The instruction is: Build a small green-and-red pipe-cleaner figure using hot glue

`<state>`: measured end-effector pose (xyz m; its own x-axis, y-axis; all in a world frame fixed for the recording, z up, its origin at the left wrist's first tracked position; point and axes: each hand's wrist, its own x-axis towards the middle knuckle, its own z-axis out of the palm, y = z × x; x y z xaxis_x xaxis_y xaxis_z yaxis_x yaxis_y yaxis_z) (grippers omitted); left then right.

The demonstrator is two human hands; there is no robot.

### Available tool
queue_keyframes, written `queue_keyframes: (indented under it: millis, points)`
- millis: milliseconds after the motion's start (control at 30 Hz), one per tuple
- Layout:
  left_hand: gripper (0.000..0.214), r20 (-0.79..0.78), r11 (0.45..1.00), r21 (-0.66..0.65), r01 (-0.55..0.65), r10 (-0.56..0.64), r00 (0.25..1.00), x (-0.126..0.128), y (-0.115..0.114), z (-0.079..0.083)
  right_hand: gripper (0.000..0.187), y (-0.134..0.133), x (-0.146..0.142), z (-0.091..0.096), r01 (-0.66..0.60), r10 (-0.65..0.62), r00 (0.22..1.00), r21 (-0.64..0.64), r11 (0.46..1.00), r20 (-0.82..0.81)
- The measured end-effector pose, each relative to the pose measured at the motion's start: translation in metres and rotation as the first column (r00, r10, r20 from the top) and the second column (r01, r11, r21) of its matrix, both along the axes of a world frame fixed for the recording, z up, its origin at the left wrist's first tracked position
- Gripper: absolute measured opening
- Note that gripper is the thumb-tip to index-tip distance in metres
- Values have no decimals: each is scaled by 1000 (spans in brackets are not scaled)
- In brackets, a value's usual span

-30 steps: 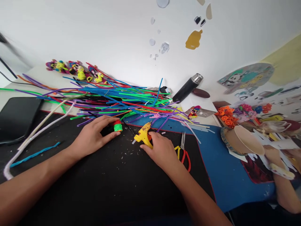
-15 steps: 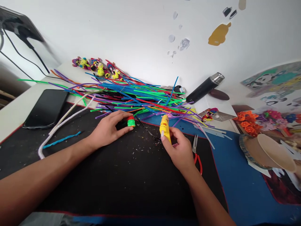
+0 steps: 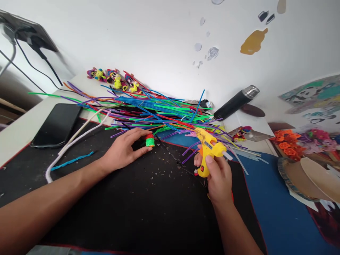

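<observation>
My left hand (image 3: 124,150) rests on the black mat (image 3: 119,205) and pinches a small coiled piece of red and green pipe cleaner (image 3: 149,140) between thumb and fingers. My right hand (image 3: 219,177) is raised over the mat's right side, wrapped round the handle of a yellow glue gun (image 3: 208,150). The gun's nozzle points up and left, toward a big heap of coloured pipe cleaners (image 3: 154,109) behind both hands. Its black cord (image 3: 175,159) trails across the mat.
A black phone (image 3: 57,124) lies at the left beside white (image 3: 77,136) and blue (image 3: 70,161) pipe cleaners. A black flask (image 3: 236,102) lies near the wall. Small finished figures (image 3: 114,78) line the back. A blue mat (image 3: 276,212) and a paper cup (image 3: 316,179) are at the right.
My right hand has picked the glue gun up off the mat and turned it upright in its grip. The left hand has kept hold of the coil. The view has shifted right.
</observation>
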<state>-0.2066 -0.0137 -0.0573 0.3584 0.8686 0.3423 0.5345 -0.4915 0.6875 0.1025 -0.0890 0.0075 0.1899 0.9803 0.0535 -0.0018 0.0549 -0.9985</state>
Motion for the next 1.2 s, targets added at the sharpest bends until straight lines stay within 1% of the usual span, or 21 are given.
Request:
queue_keyframes:
  millis: [100,167,233,300,367,500,600,700,833,900,1000,1200]
  points:
    - [55,-3,1000,5,-10,10,1000,1,-1,0,42,-1,-2,0,-127,108,978,-95,987,-179]
    - [57,-10,1000,17,-14,14,1000,2,-1,1,44,-3,-6,-2,-224,173,940,-149,963,-293]
    - [58,-19,999,28,-14,15,1000,2,-2,1,47,-3,-11,-5,-300,215,897,-173,938,-387]
    - [58,-26,999,30,-15,16,1000,2,-2,1,53,-1,-19,-8,-352,242,859,-179,919,-451]
    - [58,-30,1000,23,-18,19,999,1,-2,2,58,3,-27,-11,-384,262,842,-183,905,-472]
    - [56,-25,1000,22,-22,22,999,1,-2,0,53,13,-40,-14,-429,311,859,-239,871,-407]
    - [55,-26,999,28,-25,25,999,1,-2,-1,56,16,-46,-16,-432,340,882,-272,859,-328]
    - [53,-18,999,28,-15,16,1000,0,-3,-2,60,13,-48,-21,-405,339,907,-291,867,-251]
    - [49,-13,999,37,-7,7,1000,0,-4,-1,60,6,-46,-30,-365,331,930,-300,881,-160]
    - [48,-22,999,49,0,1,1000,0,-5,0,59,3,-44,-32,-364,345,931,-307,879,-118]
    - [45,-41,997,72,15,-12,999,0,-5,0,63,2,-44,-34,-358,357,932,-324,876,-65]
    - [42,-58,996,88,20,-15,998,0,-5,3,67,0,-45,-36,-335,364,931,-320,886,32]
